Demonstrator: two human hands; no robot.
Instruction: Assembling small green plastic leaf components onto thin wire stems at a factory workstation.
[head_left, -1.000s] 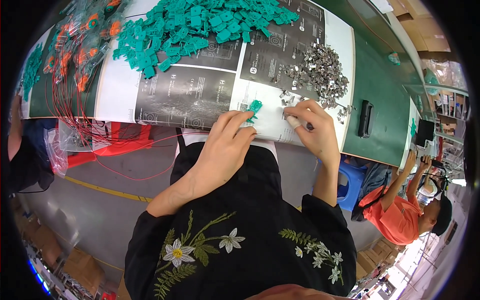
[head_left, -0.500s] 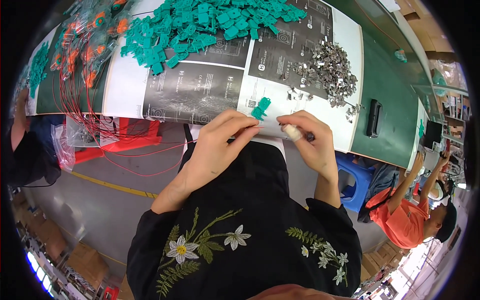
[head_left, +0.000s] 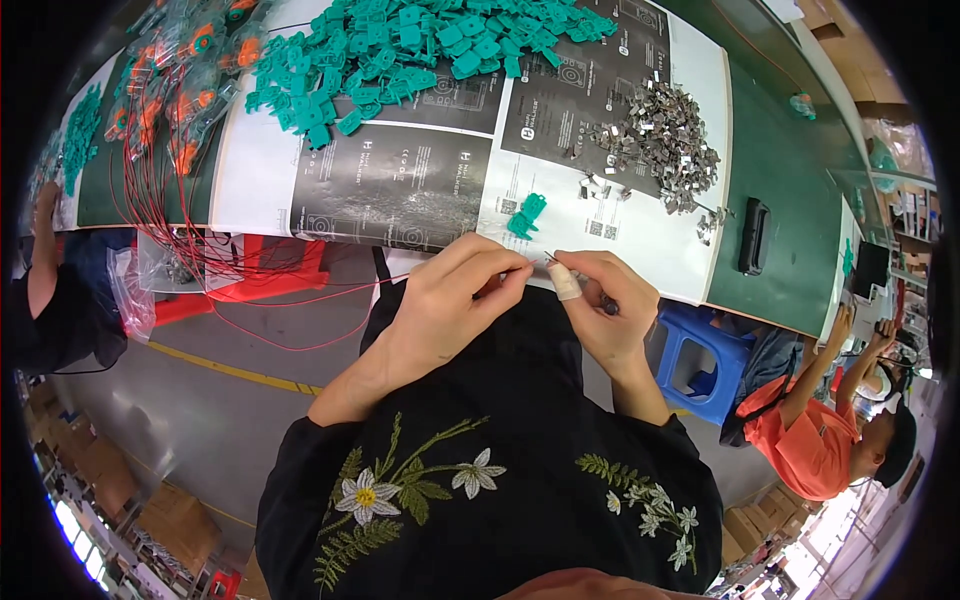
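Observation:
My left hand (head_left: pixel 455 305) is closed, its thumb and forefinger pinching a thin red wire (head_left: pixel 375 285) near its end. Facing it across a small gap, my right hand (head_left: pixel 612 300) is closed too. A dark, round-ended tool (head_left: pixel 609 305) sits in its palm, its kind mostly hidden by the fingers. A thin dark tip (head_left: pixel 551 258) pokes out at those fingertips; whether it belongs to the tool I cannot tell. Beige wrapping (head_left: pixel 565 282) covers one right digit. Just beyond both hands, a few green plastic parts (head_left: pixel 527 215) lie on the white paper.
A big heap of green plastic parts (head_left: pixel 400 55) covers the far side. Small metal pieces (head_left: pixel 665 145) are piled to the right, near a black handle-like object (head_left: pixel 755 237). Bagged orange-and-green parts (head_left: pixel 190 90) with red wires lie left. A blue stool (head_left: pixel 705 365) and co-workers flank the table.
My right fingertips have moved left, closer to the left hand, and a thin dark tip now shows there. The left hand has shifted slightly right with the wire.

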